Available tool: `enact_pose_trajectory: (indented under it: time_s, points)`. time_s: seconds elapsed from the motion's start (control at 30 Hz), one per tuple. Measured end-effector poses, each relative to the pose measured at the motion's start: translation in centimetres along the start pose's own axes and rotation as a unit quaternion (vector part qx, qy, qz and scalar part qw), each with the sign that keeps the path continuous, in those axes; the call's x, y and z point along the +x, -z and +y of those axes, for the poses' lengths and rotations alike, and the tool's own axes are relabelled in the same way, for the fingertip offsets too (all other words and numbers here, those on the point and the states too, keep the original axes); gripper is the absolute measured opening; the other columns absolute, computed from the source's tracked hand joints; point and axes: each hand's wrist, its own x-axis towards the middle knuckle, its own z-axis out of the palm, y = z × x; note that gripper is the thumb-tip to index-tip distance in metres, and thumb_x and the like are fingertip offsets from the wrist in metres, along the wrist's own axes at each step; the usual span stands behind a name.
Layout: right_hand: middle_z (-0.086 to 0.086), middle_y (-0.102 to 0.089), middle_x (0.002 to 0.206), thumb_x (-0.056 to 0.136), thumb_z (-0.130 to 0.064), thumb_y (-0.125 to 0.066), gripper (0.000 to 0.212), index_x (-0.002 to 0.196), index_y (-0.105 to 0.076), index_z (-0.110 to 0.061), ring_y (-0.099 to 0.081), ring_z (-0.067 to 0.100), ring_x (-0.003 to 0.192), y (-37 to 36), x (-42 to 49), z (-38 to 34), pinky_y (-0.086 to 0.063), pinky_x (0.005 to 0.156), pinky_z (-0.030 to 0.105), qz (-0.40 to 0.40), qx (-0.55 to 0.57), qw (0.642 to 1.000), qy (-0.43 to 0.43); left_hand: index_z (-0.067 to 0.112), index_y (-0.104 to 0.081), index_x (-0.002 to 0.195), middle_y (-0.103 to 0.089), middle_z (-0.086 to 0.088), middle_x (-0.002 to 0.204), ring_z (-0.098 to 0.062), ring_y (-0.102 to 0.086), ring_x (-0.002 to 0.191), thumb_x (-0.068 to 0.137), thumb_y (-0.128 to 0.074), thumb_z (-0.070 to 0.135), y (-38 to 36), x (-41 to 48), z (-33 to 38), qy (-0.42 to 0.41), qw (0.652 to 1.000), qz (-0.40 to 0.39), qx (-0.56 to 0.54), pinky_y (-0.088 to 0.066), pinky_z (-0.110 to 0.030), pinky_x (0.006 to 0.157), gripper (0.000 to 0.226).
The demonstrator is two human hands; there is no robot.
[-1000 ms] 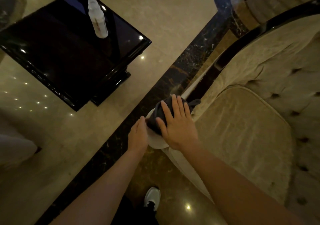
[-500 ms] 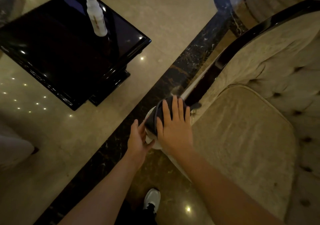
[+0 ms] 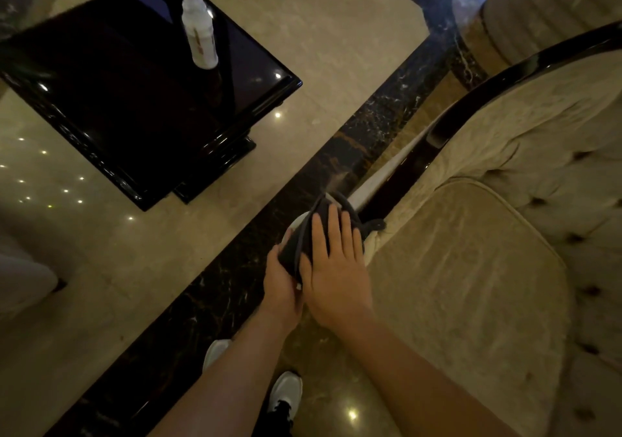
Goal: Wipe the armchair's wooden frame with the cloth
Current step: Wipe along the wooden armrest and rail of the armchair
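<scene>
A dark grey cloth (image 3: 304, 234) lies over the front end of the armchair's left armrest. The glossy dark wooden frame (image 3: 471, 106) curves from there up and around the tufted beige back. My right hand (image 3: 333, 268) lies flat on top of the cloth, fingers together, pressing it onto the armrest end. From the left side my left hand (image 3: 281, 285) grips the cloth's lower edge and the armrest end. The wood under the cloth is hidden.
A glossy black side table (image 3: 134, 106) stands at the upper left with a white spray bottle (image 3: 199, 31) upright on it. The beige seat cushion (image 3: 464, 285) fills the right. My white shoes (image 3: 286, 393) stand on the polished marble floor below.
My left hand has closed in from the side and now grips the cloth and armrest end. My right hand has stayed flat on the cloth, shifting only slightly.
</scene>
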Motion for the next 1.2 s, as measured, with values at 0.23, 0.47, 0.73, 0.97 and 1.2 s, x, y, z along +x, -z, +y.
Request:
enact_pose_trajectory:
  time_s: [0.23,0.47,0.73,0.97,1.2]
  points:
    - [0.013,-0.009,0.168,0.105,-0.046,-0.011,0.06,0.159,-0.01,-0.02,-0.003,0.031,0.153,1.9,8.5,-0.1,-0.002,0.124,0.046,-0.055,0.031,0.998,-0.002,0.035,-0.052,0.139,-0.053,-0.006,0.144,-0.032,-0.049,0.133,0.099,-0.026,0.052,0.8,0.8,1.4,0.027,0.999,0.039,-0.004,-0.04,-0.053,0.11,0.051]
    - [0.014,0.003,0.167,0.106,-0.041,-0.018,0.059,0.158,-0.006,-0.016,0.015,0.032,0.152,-0.8,-2.1,0.2,-0.008,0.123,0.054,-0.046,-0.023,0.998,0.021,0.039,-0.064,0.126,-0.066,-0.012,0.126,-0.035,-0.063,0.116,0.095,-0.028,0.054,1.2,0.8,1.7,0.041,0.997,0.061,0.021,-0.053,-0.049,0.091,0.05]
    - [0.009,0.026,0.164,0.103,-0.053,-0.008,0.065,0.157,0.012,-0.023,0.023,0.032,0.15,0.4,-2.2,2.4,-0.005,0.124,0.052,-0.056,0.018,0.996,-0.073,0.014,-0.044,0.144,-0.047,-0.015,0.15,-0.032,-0.044,0.137,0.103,-0.03,0.036,-2.4,-0.1,3.6,-0.14,0.865,0.038,0.48,-0.037,-0.043,0.113,0.048]
    - [0.014,0.023,0.164,0.103,-0.046,-0.005,0.062,0.157,0.009,-0.019,0.026,0.037,0.148,2.0,2.3,4.3,0.0,0.117,0.067,-0.056,-0.081,0.995,0.011,0.012,0.001,0.156,0.008,-0.004,0.165,-0.023,0.012,0.153,0.088,-0.014,0.077,0.1,-1.6,1.5,-0.292,0.53,0.025,0.796,-0.001,-0.043,0.123,0.095]
    - [0.006,0.017,0.167,0.101,-0.052,-0.014,0.063,0.159,-0.003,-0.029,0.008,0.047,0.15,7.2,9.3,10.4,0.006,0.116,0.069,0.018,-0.014,0.996,-0.087,0.01,0.003,0.156,-0.003,-0.009,0.168,-0.024,0.0,0.154,0.09,-0.02,0.071,-8.7,2.0,1.7,-0.279,0.457,0.003,0.845,-0.003,-0.044,0.125,0.093]
